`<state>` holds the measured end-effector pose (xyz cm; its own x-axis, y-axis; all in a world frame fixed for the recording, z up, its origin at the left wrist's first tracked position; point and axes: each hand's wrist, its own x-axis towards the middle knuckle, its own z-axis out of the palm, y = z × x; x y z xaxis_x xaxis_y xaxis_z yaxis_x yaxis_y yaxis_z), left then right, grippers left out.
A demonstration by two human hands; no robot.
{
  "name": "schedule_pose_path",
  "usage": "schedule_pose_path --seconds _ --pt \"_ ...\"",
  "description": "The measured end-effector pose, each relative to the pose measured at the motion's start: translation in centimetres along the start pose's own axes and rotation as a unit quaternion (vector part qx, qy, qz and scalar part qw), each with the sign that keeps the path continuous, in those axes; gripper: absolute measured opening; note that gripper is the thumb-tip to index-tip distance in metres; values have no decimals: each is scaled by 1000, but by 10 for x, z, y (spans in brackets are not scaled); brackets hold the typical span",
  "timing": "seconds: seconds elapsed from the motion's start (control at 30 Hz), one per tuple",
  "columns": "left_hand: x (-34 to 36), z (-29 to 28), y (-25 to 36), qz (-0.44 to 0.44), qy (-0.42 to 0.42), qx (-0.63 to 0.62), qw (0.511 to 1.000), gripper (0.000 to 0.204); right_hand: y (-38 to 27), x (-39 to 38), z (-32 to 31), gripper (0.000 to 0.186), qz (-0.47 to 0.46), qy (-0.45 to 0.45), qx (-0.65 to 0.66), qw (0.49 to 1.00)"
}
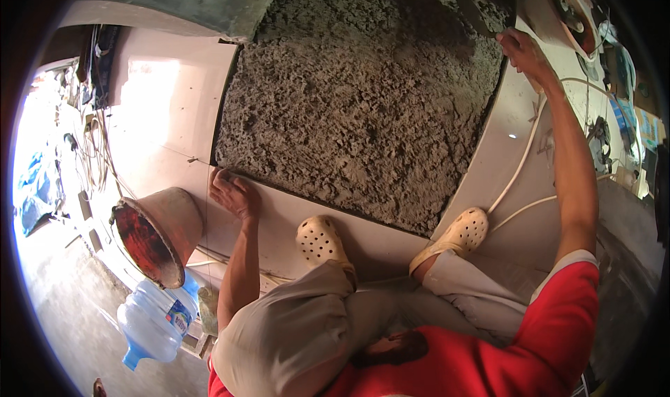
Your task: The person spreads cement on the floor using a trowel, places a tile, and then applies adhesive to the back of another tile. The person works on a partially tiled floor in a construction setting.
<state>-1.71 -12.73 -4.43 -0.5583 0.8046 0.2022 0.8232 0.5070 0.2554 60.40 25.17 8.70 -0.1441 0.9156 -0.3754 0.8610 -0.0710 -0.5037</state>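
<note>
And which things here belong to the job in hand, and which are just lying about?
Seemingly part of the job:
grey mortar-like mix
dark tool in the right hand
pale tiles bordering the mix, left hand at their edge

Seemingly just lying about:
large plastic bottle
blue sheeting
pale cable

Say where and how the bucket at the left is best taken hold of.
Probably the rim of the bucket, on the side facing the left hand: come from the right, fingers hooked inside, thumb on the outer wall. The open mouth leaves a thin edge to pinch, while the round wall looks too broad to span. I cannot make out a handle.
</note>
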Motion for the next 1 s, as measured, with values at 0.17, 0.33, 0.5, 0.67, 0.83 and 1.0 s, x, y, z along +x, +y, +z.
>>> schedule_pose_path --seconds 0.17,0.33,0.5,0.67,0.83,1.0 --pt "1 4 -7 10 2 16 1000 31 -67 0 71 49 -203 -115 -34 972" --pt "-1 -5 0 4 9 0 1000 33 -95 13 101 47 -107 -209 34 971" --pt "-2 -9 7 12 -15 -2 1000 36 -75 16 33 42 -46 -20 -38 998" --pt "2 -8 7 1 -9 -11 1000 34 -90 -63 92 35 -194 -218 7 956" --pt "3 -11 8 20 -4 -21 1000 32 -102 -109 154 33 -229 -382 -22 895" --pt "2 -11 8 15 -19 -24 999 34 -82 -87 90 31 -44 -127 47 990"
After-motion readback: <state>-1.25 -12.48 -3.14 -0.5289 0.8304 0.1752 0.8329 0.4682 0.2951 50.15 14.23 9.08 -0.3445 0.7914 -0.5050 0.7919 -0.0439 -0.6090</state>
